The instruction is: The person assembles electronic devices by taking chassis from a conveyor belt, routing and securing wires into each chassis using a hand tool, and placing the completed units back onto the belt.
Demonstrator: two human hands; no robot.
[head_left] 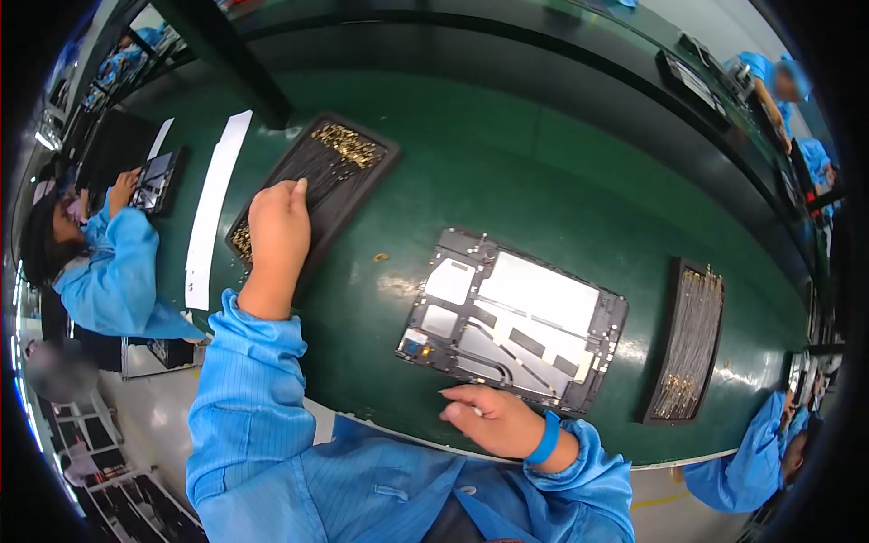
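My left hand [279,226] is over a black tray [385,163] of thin dark cables with gold-coloured ends [344,145]. Its fingers are pinched together among the cables, and whatever is between them is hidden. By the table's front edge, my right hand [496,421] has its fingers curled, with a small white tip showing between them that I cannot identify. A blue band [545,439] circles that wrist. Just beyond this hand lies an opened tablet [516,321], its inner side facing up, showing silver battery plates, dark ribbon strips and a black frame.
A second black tray [683,344] of cables stands to the right. White strips [215,213] lie on the green table [434,172] at the left. A dark post [226,59] and a shelf rail rise behind. Co-workers in blue sit at left [113,271] and right [747,462].
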